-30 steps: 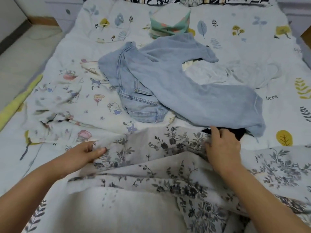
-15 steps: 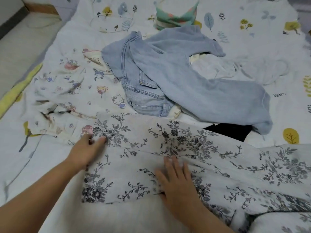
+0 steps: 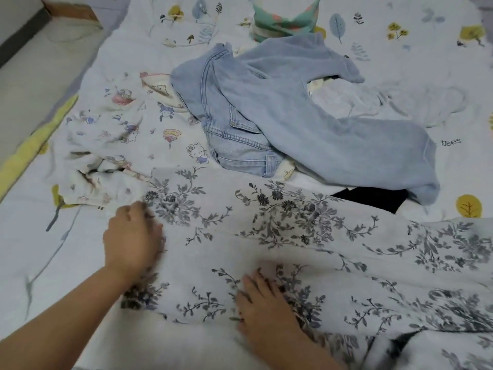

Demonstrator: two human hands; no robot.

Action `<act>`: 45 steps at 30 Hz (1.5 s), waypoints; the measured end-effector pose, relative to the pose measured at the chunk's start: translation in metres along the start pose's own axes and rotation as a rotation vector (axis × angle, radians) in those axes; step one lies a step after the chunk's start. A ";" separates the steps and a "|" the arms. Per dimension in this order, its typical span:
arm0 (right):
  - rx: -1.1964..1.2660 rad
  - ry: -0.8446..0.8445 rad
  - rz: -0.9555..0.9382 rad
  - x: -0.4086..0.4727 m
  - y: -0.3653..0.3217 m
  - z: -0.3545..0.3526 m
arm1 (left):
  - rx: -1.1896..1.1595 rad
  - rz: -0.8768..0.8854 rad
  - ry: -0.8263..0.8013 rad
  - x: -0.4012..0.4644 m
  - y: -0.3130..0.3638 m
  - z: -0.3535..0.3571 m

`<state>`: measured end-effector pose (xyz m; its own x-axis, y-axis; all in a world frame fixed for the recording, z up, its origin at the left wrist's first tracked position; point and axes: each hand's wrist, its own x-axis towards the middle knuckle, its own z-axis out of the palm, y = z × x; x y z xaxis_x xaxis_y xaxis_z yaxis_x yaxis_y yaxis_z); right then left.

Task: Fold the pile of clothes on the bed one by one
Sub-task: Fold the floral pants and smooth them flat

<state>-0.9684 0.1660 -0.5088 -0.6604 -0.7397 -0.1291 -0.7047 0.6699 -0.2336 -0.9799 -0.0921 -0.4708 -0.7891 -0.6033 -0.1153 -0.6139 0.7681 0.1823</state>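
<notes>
On bedsheet (image 3: 453, 166): "trees" | both hands flat on floral garment (image 3: 280, 236)

Floral white garment (image 3: 293, 236) spread flat across near part of bed (image 3: 32, 236), grey flower print. Left hand (image 3: 132, 240) rests on its left edge, fingers blurred, grip unclear. Right hand (image 3: 262, 307) lies palm down on the near fold, fingers fairly straight. Beyond it light blue jeans (image 3: 306, 124) lie crumpled on top of a cartoon-print white cloth (image 3: 120, 145). Black item (image 3: 373, 200) peeks out under jeans leg. Folded green patterned piece (image 3: 282, 22) at far side. Floor (image 3: 40, 68) to the left.
</notes>
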 end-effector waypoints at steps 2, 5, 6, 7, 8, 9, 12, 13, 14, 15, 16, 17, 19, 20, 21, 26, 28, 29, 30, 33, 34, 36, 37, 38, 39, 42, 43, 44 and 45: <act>-0.014 0.125 0.054 -0.006 -0.001 0.000 | 0.061 0.239 0.067 -0.024 0.009 0.010; -0.100 0.216 0.207 -0.014 0.009 0.000 | 0.199 0.583 -0.078 -0.055 0.011 0.037; -0.136 0.205 0.265 -0.016 0.015 0.001 | 0.295 0.646 -0.164 -0.061 0.006 0.048; -0.150 0.158 0.301 -0.018 0.023 0.004 | 0.372 0.668 -0.239 -0.065 0.004 0.056; -0.177 0.126 0.304 -0.022 0.030 0.006 | 0.406 0.667 -0.285 -0.067 0.005 0.061; -0.188 0.098 0.278 -0.026 0.036 0.006 | 0.422 0.627 -0.352 -0.068 0.009 0.060; -0.123 0.066 0.222 -0.043 0.045 0.002 | 0.247 0.479 -0.380 -0.074 0.033 0.053; -0.090 0.067 0.253 -0.049 0.045 -0.002 | 0.162 0.511 -0.338 -0.079 0.042 0.049; -0.063 0.083 0.285 -0.057 0.044 -0.005 | 0.091 0.560 -0.285 -0.085 0.051 0.044; -0.036 0.095 0.321 -0.066 0.043 -0.010 | 0.036 0.612 -0.282 -0.091 0.058 0.044; -0.020 0.111 0.361 -0.076 0.043 -0.013 | -0.020 0.680 -0.269 -0.097 0.064 0.048; -0.016 0.120 0.401 -0.086 0.042 -0.016 | -0.079 0.737 -0.273 -0.106 0.073 0.048; -0.020 0.156 0.438 -0.106 0.042 -0.021 | -0.145 0.864 -0.235 -0.130 0.094 0.046; -0.024 0.162 0.440 -0.116 0.041 -0.022 | -0.182 0.919 -0.224 -0.142 0.104 0.047; -0.025 0.138 0.447 -0.126 0.040 -0.024 | -0.204 0.966 -0.223 -0.154 0.112 0.050; -0.066 -0.132 0.535 -0.161 0.040 -0.011 | -0.257 1.088 -0.226 -0.205 0.131 0.072; -0.116 -0.129 0.477 -0.169 0.044 -0.002 | -0.236 1.062 -0.268 -0.216 0.132 0.079; -0.126 -0.097 0.445 -0.171 0.046 -0.004 | -0.217 1.030 -0.278 -0.219 0.133 0.082; -0.112 -0.071 0.421 -0.172 0.049 -0.006 | -0.209 0.998 -0.290 -0.221 0.133 0.085; 0.032 -0.070 0.402 -0.176 0.059 -0.026 | -0.216 0.893 -0.301 -0.223 0.135 0.088; 0.074 -0.056 0.386 -0.179 0.062 -0.036 | -0.226 0.859 -0.295 -0.224 0.137 0.088; 0.283 -0.009 0.392 -0.188 0.065 -0.060 | -0.257 0.789 -0.308 -0.223 0.141 0.088; 0.329 -0.046 0.400 -0.193 0.067 -0.071 | -0.259 0.761 -0.310 -0.223 0.144 0.086; 0.401 -0.052 0.364 -0.199 0.068 -0.081 | -0.258 0.726 -0.305 -0.221 0.147 0.084; 0.459 -0.033 0.320 -0.205 0.067 -0.090 | -0.253 0.690 -0.305 -0.220 0.150 0.080; 0.545 0.012 0.266 -0.219 0.062 -0.109 | -0.422 0.619 -0.415 -0.215 0.152 0.054; 0.563 0.012 0.266 -0.222 0.061 -0.111 | -0.526 0.564 -0.490 -0.214 0.151 0.037; 0.589 0.010 0.273 -0.225 0.058 -0.113 | -0.637 0.492 -0.561 -0.213 0.149 0.019; 0.621 0.013 0.263 -0.226 0.056 -0.114 | -0.711 0.431 -0.617 -0.211 0.145 -0.002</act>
<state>-0.8879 0.3777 -0.3829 -0.7955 -0.5536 -0.2464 -0.2429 0.6639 -0.7073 -0.9019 0.1461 -0.4184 -0.9357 0.0622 -0.3473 -0.2801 0.4678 0.8383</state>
